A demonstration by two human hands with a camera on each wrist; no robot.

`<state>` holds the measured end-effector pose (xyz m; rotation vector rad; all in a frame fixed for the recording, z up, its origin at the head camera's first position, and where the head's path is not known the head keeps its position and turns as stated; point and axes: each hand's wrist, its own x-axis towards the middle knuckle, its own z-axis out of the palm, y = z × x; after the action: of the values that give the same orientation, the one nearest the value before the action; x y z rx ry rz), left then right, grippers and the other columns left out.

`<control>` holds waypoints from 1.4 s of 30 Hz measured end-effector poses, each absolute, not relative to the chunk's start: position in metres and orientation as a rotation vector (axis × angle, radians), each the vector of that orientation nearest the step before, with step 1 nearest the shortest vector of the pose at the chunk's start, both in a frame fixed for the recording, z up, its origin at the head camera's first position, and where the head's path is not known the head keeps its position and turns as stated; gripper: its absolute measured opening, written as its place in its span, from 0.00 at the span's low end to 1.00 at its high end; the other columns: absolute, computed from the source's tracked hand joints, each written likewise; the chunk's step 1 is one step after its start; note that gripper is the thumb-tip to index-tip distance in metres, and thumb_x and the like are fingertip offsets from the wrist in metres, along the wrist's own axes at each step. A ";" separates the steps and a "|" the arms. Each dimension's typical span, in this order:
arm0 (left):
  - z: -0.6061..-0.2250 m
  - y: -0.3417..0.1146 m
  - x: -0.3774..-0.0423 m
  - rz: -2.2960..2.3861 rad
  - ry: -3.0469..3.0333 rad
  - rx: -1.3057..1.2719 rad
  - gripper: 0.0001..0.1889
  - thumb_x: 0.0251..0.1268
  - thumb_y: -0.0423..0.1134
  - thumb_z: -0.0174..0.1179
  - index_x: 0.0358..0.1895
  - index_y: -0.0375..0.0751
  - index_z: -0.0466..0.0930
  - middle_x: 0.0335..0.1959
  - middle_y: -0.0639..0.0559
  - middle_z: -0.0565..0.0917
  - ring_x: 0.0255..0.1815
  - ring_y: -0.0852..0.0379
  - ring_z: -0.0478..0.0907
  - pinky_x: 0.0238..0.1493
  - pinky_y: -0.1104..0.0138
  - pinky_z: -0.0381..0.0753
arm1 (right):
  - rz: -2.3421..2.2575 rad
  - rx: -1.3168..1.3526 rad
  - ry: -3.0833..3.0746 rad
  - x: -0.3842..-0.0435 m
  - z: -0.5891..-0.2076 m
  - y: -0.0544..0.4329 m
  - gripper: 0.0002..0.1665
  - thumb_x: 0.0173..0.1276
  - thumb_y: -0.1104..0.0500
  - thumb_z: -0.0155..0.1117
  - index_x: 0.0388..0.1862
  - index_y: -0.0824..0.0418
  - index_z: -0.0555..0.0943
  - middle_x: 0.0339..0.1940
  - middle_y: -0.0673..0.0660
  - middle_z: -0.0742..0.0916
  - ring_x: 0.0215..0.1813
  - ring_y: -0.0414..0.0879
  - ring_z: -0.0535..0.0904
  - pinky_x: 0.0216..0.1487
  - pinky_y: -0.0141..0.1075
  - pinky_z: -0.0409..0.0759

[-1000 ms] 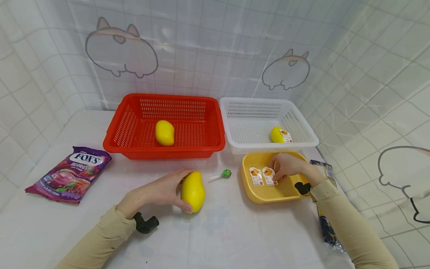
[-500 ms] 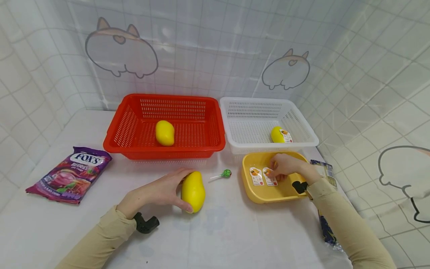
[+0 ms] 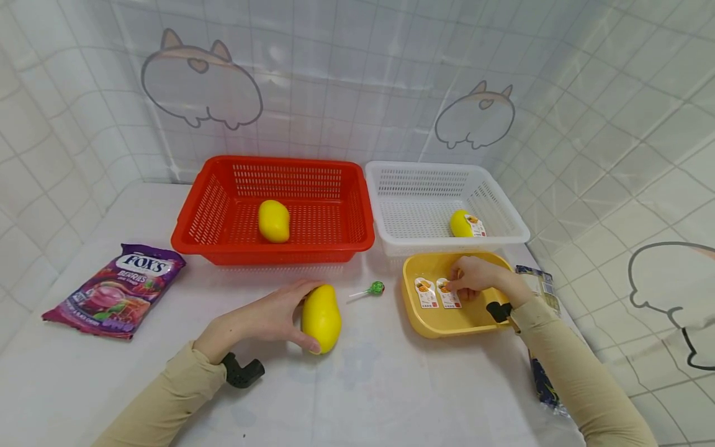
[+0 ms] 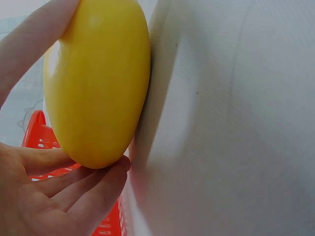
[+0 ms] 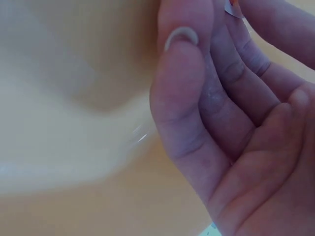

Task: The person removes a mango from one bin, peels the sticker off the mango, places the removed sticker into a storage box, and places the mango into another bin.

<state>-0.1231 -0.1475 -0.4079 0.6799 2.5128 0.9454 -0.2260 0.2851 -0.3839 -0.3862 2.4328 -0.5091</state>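
Note:
My left hand (image 3: 270, 315) holds a yellow mango (image 3: 323, 320) on the white table, thumb at its near end and fingers round the far end. In the left wrist view the mango (image 4: 98, 83) lies between thumb and fingertips. My right hand (image 3: 477, 276) is down inside a yellow plastic basin (image 3: 416, 323), fingers curled. Its fingertips pinch the upper edge of a mango-print sticker (image 3: 449, 299); a corner of that sticker (image 5: 235, 9) shows between thumb and fingers in the right wrist view. A second sticker (image 3: 427, 293) lies to its left.
A red basket (image 3: 279, 248) holding one mango (image 3: 274, 221) stands at the back. Beside it, a white basket (image 3: 452, 240) holds a mango (image 3: 461, 224) bearing a sticker. A green lollipop (image 3: 377, 288), a purple candy bag (image 3: 120, 288) and a dark blue packet (image 3: 542, 379) lie around.
My right hand has shifted slightly from the lower part of the right sticker up to its upper edge. The left hand and its mango have stayed still.

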 end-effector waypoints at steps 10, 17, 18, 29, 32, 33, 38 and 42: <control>-0.408 -0.147 -0.123 0.937 2.512 0.675 0.60 0.36 0.64 0.80 0.75 0.44 0.59 0.70 0.52 0.69 0.68 0.52 0.68 0.72 0.52 0.68 | -0.507 -0.406 2.441 -0.226 -0.384 0.288 0.11 0.72 0.57 0.65 0.38 0.65 0.79 0.20 0.54 0.83 0.21 0.45 0.80 0.27 0.36 0.84; -0.407 -0.147 -0.123 0.939 2.510 0.675 0.61 0.36 0.64 0.80 0.75 0.44 0.59 0.70 0.51 0.69 0.68 0.51 0.68 0.73 0.52 0.68 | -0.511 -0.398 2.446 -0.227 -0.384 0.289 0.11 0.71 0.58 0.65 0.39 0.66 0.78 0.21 0.54 0.83 0.22 0.44 0.80 0.28 0.36 0.85; -0.407 -0.147 -0.123 0.939 2.510 0.674 0.61 0.36 0.64 0.80 0.75 0.44 0.59 0.70 0.51 0.69 0.68 0.51 0.68 0.73 0.52 0.68 | -0.513 -0.398 2.445 -0.227 -0.384 0.290 0.10 0.71 0.58 0.65 0.39 0.66 0.78 0.21 0.54 0.83 0.22 0.44 0.80 0.29 0.36 0.85; -0.407 -0.147 -0.122 0.937 2.503 0.666 0.61 0.36 0.64 0.80 0.76 0.43 0.59 0.70 0.51 0.69 0.68 0.51 0.68 0.73 0.52 0.68 | -0.556 -0.417 2.446 -0.224 -0.379 0.292 0.09 0.70 0.60 0.66 0.40 0.67 0.78 0.22 0.54 0.84 0.23 0.45 0.81 0.31 0.39 0.86; -0.407 -0.147 -0.122 0.935 2.500 0.660 0.61 0.36 0.64 0.80 0.76 0.43 0.59 0.70 0.51 0.69 0.68 0.51 0.68 0.72 0.52 0.69 | -0.562 -0.433 2.454 -0.224 -0.378 0.293 0.09 0.70 0.61 0.66 0.39 0.67 0.78 0.23 0.55 0.84 0.24 0.46 0.81 0.33 0.40 0.86; -0.407 -0.147 -0.122 0.934 2.501 0.658 0.61 0.36 0.64 0.80 0.76 0.43 0.59 0.70 0.51 0.69 0.68 0.51 0.68 0.72 0.52 0.69 | -0.560 -0.435 2.456 -0.224 -0.378 0.293 0.09 0.70 0.60 0.66 0.40 0.67 0.79 0.24 0.55 0.84 0.24 0.46 0.81 0.33 0.41 0.87; -0.407 -0.147 -0.122 0.935 2.501 0.657 0.61 0.36 0.63 0.80 0.76 0.43 0.59 0.70 0.51 0.69 0.68 0.52 0.68 0.72 0.52 0.69 | -0.546 -0.456 2.461 -0.221 -0.369 0.291 0.09 0.71 0.60 0.65 0.40 0.67 0.79 0.26 0.57 0.85 0.27 0.48 0.81 0.36 0.43 0.86; -0.407 -0.147 -0.122 0.937 2.500 0.657 0.61 0.37 0.64 0.80 0.76 0.42 0.59 0.70 0.51 0.69 0.68 0.51 0.68 0.72 0.52 0.69 | -0.541 -0.482 2.465 -0.217 -0.362 0.290 0.09 0.72 0.61 0.64 0.40 0.67 0.79 0.26 0.58 0.84 0.27 0.49 0.79 0.34 0.40 0.84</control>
<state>-0.1219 -0.1474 -0.4074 0.6570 2.5002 0.9373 -0.2172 0.2900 -0.3623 -0.4822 2.4647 -0.5413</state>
